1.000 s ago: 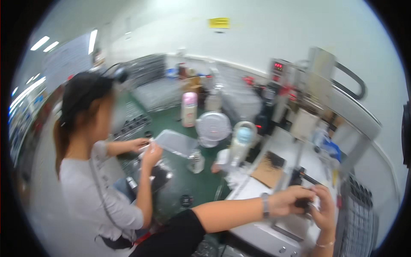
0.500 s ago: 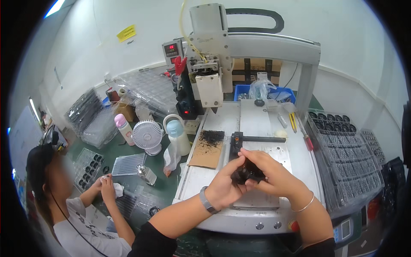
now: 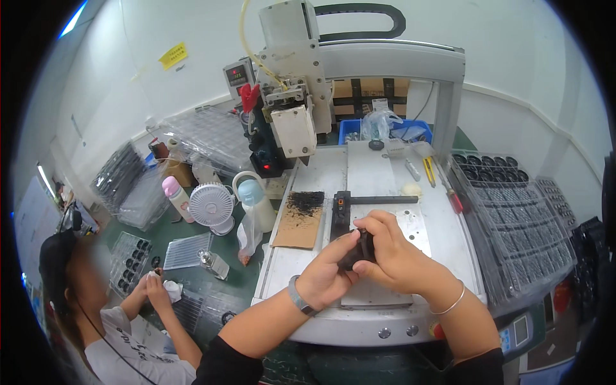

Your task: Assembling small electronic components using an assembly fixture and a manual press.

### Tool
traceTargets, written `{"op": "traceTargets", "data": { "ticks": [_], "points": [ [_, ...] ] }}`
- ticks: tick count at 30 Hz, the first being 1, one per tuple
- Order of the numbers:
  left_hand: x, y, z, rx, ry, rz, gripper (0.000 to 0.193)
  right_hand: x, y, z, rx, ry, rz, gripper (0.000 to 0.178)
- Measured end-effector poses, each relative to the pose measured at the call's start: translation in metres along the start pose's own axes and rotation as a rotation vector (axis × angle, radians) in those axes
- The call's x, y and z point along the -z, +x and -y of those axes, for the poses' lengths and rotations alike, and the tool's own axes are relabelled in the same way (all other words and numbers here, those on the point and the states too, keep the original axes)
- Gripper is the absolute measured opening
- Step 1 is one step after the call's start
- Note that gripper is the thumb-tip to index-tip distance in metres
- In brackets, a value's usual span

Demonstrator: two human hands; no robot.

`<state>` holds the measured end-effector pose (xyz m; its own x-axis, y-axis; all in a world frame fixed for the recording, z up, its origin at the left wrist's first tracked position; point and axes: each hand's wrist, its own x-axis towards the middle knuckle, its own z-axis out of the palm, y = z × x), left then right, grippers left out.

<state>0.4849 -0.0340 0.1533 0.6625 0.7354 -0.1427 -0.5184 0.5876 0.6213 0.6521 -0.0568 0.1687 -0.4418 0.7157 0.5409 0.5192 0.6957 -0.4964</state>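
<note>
Between my two hands, above the white bed [image 3: 269,279] of a bench machine, is a dark, glossy part [image 3: 361,252] that looks rounded. My left hand [image 3: 326,276] holds it from the left, thumb on its upper side. My right hand [image 3: 401,260] wraps round it from the right, fingers curled over the far side. The fingers hide much of its shape. Just beyond my hands lies a black fixture [image 3: 341,215] with a bar [image 3: 385,199] reaching right. To its left is a piece of brown cardboard [image 3: 296,236] smeared with black stuff.
The machine head [image 3: 294,131] hangs over the bed's far left. A yellow cutter [image 3: 428,172] and a red-handled tool [image 3: 454,201] lie along the right. Stacked clear trays [image 3: 513,237] hold black rings. A fan [image 3: 212,204] and bottle [image 3: 255,208] stand left, near a co-worker [image 3: 128,333].
My right hand has turned and closed more over the dark part, which shows less now. The view has shifted slightly. The co-worker's hands have moved a little.
</note>
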Motion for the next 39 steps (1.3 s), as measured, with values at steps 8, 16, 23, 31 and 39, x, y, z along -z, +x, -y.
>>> {"op": "traceTargets", "data": {
  "ticks": [8, 16, 23, 31, 39],
  "points": [
    [-0.002, -0.003, -0.005, -0.030, 0.188, 0.131, 0.035, 0.013, 0.007, 0.005, 0.088, -0.028, 0.052, 0.058],
    [0.004, -0.003, -0.003, -0.038, 0.092, 0.274, 0.045, 0.015, 0.006, 0.004, 0.128, 0.051, -0.061, 0.053],
    [0.014, -0.002, -0.005, -0.007, -0.050, 0.421, 0.050, 0.010, 0.010, 0.006, 0.219, 0.054, -0.086, 0.054],
    [0.000, -0.004, -0.007, -0.028, 0.185, 0.287, 0.057, 0.012, 0.010, 0.012, 0.222, 0.114, -0.061, 0.051],
    [-0.007, -0.004, -0.002, -0.249, 0.418, 0.187, 0.075, 0.010, 0.010, 0.004, 0.274, 0.017, -0.106, 0.049]
  ]
}}
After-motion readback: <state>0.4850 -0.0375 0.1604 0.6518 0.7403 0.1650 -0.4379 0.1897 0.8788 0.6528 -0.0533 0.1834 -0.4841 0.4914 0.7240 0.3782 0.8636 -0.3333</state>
